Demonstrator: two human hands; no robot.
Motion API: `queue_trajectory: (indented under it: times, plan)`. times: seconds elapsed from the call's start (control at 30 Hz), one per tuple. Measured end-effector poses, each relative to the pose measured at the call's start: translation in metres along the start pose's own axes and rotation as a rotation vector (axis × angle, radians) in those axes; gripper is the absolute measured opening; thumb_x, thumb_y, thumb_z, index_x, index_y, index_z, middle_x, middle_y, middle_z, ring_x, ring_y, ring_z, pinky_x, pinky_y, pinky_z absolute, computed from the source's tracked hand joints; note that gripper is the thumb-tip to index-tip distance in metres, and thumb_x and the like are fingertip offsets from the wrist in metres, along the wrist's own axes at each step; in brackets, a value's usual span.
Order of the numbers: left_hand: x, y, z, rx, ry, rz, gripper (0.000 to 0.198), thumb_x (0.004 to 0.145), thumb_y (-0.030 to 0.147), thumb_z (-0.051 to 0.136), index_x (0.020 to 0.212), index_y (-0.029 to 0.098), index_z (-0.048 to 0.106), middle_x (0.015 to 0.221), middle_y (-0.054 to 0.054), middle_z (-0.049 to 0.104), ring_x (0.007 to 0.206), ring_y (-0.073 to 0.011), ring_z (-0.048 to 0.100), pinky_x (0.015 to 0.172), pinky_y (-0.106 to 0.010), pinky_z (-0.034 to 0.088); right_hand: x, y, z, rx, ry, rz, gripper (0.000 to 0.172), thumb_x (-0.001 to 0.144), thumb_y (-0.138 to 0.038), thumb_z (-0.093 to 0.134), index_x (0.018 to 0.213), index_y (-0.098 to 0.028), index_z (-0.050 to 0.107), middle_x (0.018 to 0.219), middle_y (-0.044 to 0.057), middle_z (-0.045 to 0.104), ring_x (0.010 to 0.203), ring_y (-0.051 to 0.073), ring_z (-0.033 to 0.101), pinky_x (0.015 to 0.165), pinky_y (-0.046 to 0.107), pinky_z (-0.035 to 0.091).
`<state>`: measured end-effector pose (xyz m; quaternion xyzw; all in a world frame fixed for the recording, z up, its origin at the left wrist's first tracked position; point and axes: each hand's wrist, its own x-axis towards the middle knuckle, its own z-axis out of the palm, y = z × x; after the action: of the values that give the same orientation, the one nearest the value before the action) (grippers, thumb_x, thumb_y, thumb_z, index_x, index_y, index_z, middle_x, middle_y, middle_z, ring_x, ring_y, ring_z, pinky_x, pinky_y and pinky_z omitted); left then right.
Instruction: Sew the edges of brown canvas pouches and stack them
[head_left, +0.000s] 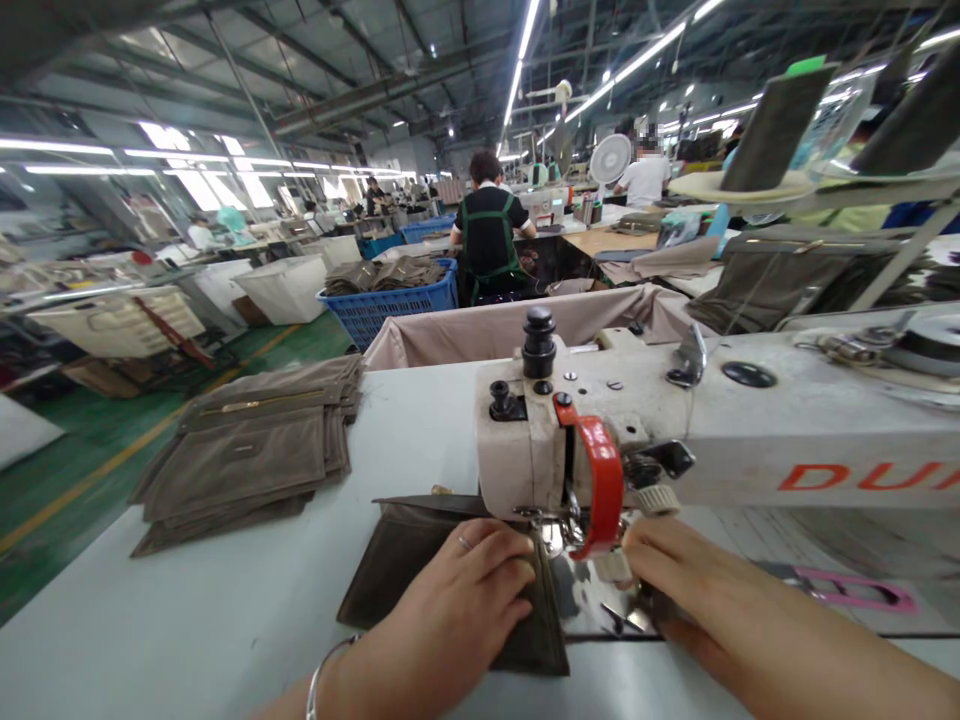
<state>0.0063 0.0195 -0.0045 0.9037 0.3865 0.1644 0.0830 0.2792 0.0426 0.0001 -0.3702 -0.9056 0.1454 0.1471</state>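
Factory sewing table point(187, 620) w/ machine head point(787, 450): L hand point(450, 620) pressing dark fabric panel point(401, 570) down to steady it, R hand point(720, 590) curled close by machine, grip unclear.

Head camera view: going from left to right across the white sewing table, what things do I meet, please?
Stack of olive-brown fabric pieces → left hand → red guard of the sewing machine → right hand
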Motion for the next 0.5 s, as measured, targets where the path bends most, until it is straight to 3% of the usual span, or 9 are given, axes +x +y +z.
queue_trajectory:
  times: [0.07, 0.17, 0.23, 0.33, 0.4, 0.5]
  plan:
    - [0.001, 0.002, -0.004, -0.040, -0.033, 0.042, 0.027, 0.092, 0.040, 0.061, 0.106, 0.017, 0.065, 0.114, -0.005, 0.067, 0.110, -0.0214, 0.059, 0.102, -0.038, 0.048, 0.006, 0.008, 0.014, 0.000, 0.026, 0.120, 0.025, 0.077, -0.007, 0.056, 0.097, -0.023, 0.057, 0.099, 0.006, 0.064, 0.089, 0.025, 0.063, 0.071, 0.036, 0.054]
    - [0.000, 0.005, -0.011, -0.048, -0.072, 0.032, 0.053, 0.075, 0.055, 0.075, 0.109, 0.015, 0.066, 0.117, -0.007, 0.067, 0.109, -0.0259, 0.061, 0.099, -0.040, 0.052, 0.019, 0.007, 0.038, -0.027, 0.104, 0.209, 0.003, 0.088, -0.018, 0.057, 0.091, -0.020, 0.057, 0.083, 0.006, 0.062, 0.073, 0.025, 0.061, 0.064, 0.041, 0.052]
    - [-0.002, 0.008, -0.014, -0.027, -0.048, 0.056, 0.043, 0.081, 0.044, 0.072, 0.112, 0.015, 0.066, 0.120, -0.008, 0.067, 0.110, -0.0249, 0.062, 0.100, -0.039, 0.052, 0.023, -0.003, 0.041, 0.012, 0.133, 0.133, 0.006, 0.092, -0.018, 0.052, 0.094, -0.019, 0.058, 0.090, 0.007, 0.062, 0.079, 0.025, 0.060, 0.069, 0.041, 0.051]
    - [-0.006, 0.012, -0.011, -0.023, -0.028, 0.082, 0.029, 0.088, 0.018, 0.057, 0.116, 0.015, 0.064, 0.124, -0.008, 0.066, 0.112, -0.0199, 0.062, 0.102, -0.034, 0.051, 0.018, -0.022, 0.031, 0.142, 0.131, -0.111, 0.015, 0.091, -0.012, 0.048, 0.100, -0.020, 0.058, 0.104, 0.005, 0.061, 0.096, 0.022, 0.057, 0.083, 0.037, 0.048]
    - [-0.007, 0.015, -0.006, -0.019, 0.006, 0.060, 0.032, 0.084, 0.015, 0.055, 0.114, 0.014, 0.064, 0.122, -0.009, 0.066, 0.111, -0.0210, 0.062, 0.101, -0.035, 0.052, 0.014, -0.032, 0.026, 0.179, 0.103, -0.221, 0.013, 0.089, -0.013, 0.054, 0.098, -0.020, 0.059, 0.104, 0.004, 0.062, 0.098, 0.020, 0.056, 0.086, 0.035, 0.046]
    - [-0.006, 0.018, -0.002, 0.027, 0.096, 0.089, 0.025, 0.085, 0.017, 0.056, 0.108, 0.013, 0.064, 0.114, -0.010, 0.068, 0.109, -0.0245, 0.062, 0.099, -0.039, 0.054, 0.011, -0.036, 0.030, 0.103, 0.117, -0.273, 0.005, 0.087, -0.019, 0.063, 0.091, -0.020, 0.060, 0.095, 0.002, 0.065, 0.086, 0.019, 0.058, 0.078, 0.033, 0.048]
